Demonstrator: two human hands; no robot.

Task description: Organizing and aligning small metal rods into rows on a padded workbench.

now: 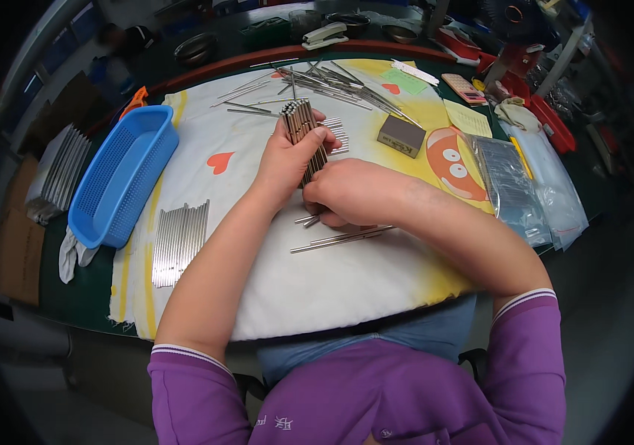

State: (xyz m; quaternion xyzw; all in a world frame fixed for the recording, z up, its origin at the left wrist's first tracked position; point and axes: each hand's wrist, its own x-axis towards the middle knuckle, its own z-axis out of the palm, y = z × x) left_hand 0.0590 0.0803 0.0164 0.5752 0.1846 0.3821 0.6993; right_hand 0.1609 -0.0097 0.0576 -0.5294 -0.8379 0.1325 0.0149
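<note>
Near the frame's centre, the left hand (287, 159) grasps a bundle of metal rods (304, 130); the right hand (347, 193), just below it, pinches the bundle's lower end.

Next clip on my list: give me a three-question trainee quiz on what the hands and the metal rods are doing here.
1. True or false: the left hand grips a bundle of metal rods standing up out of its fist.
2. Multiple choice: where is the blue basket? A) under the right hand B) at the person's left, on the white cloth's edge C) on the plastic bags
3. Fill in: the right hand rests on the white cloth, touching the lower end of the ____.

Key: 1 true; 2 B; 3 bundle of metal rods. A neat row of rods lies beside the basket.
</note>
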